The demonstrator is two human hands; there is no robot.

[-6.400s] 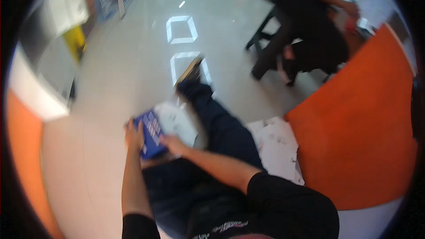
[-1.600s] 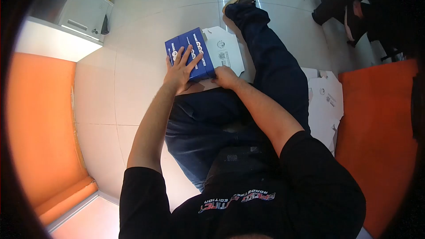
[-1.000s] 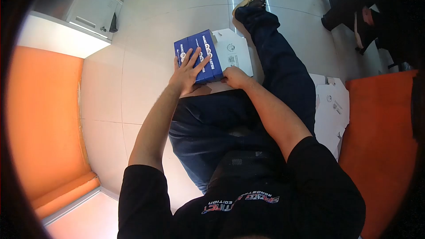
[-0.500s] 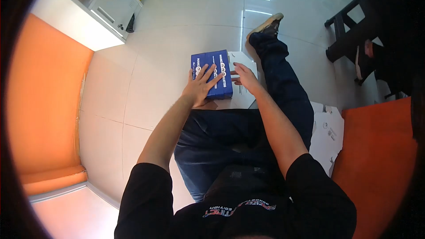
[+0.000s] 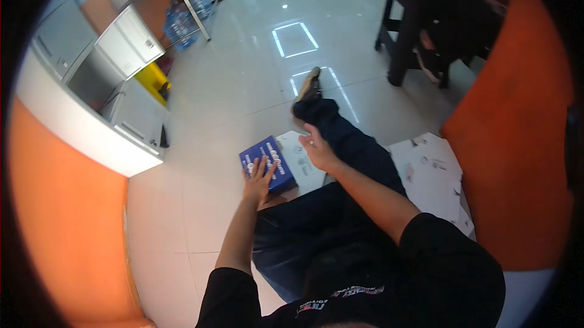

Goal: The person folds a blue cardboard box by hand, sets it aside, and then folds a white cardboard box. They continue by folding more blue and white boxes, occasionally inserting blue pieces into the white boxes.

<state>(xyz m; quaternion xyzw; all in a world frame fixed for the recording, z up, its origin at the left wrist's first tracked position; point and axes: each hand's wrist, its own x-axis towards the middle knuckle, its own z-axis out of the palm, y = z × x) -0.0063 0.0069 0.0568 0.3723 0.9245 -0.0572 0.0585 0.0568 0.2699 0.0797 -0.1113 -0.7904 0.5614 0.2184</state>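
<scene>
A blue box [image 5: 281, 176] with white lettering sits on the floor in front of my lap. My left hand [image 5: 258, 179] lies on its top with the fingers spread. Against the box's right side is a flat white sheet of card [image 5: 301, 158] with small print. My right hand [image 5: 317, 147] hovers over the right part of this card, its fingers apart and nothing visible between them.
More white card pieces [image 5: 429, 170] lie right of my outstretched leg, beside an orange panel [image 5: 511, 164]. At the left stands a cabinet with an open door [image 5: 131, 42]. Water bottles [image 5: 179, 24] are under a table. A person sits on a black stool [image 5: 404, 30].
The view has tilted up and turned, showing more of the room at the top left. My right hand has moved away from the box's edge; my left hand stays on the box.
</scene>
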